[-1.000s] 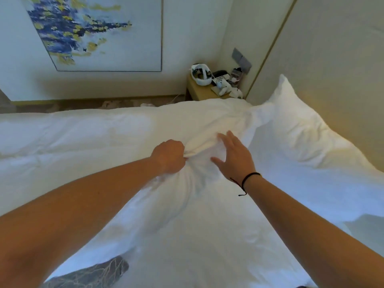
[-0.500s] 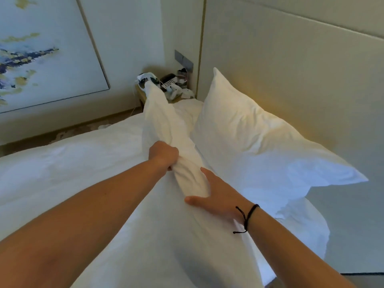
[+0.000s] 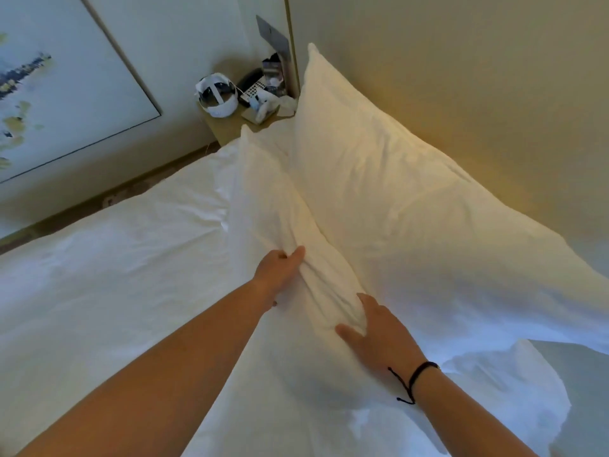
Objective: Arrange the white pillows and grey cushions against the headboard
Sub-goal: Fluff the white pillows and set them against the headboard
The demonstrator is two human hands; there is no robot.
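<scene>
Item one: a white pillow (image 3: pixel 412 206), which we find leaning upright against the beige headboard (image 3: pixel 478 77) at the right, its far corner reaching up beside the bedside table.

Item two: a second white pillow (image 3: pixel 280 206), standing on edge just left of the first and touching it along its length. It rests on the bed and runs from our hands toward the far end.

Item three: the left hand (image 3: pixel 280 268), set against the near left side of this second pillow. Its fingers (image 3: pixel 296 253) are curled into the bunched cloth, grasping a fold of it.

Item four: the right hand (image 3: pixel 379 338), laid on the near right side of the same pillow. The thumb spreads to the left; the fingers press into the fabric and their tips sink out of sight in the folds, so we cannot tell whether they clench cloth or only press. A black cord bracelet (image 3: pixel 417 377) circles this wrist.

Item five: the bed (image 3: pixel 115 275), covered in creased white bedding, filling the left and near parts of the scene.

Item six: a bedside table (image 3: pixel 227 127) at the far end, its tabletop crowded with a white headset (image 3: pixel 217 97), a remote control (image 3: pixel 252 92) and small objects we cannot make out.

Item seven: a framed painting (image 3: pixel 59 87) on the far left wall, and a grey wall panel (image 3: pixel 275 37) above the table.
</scene>
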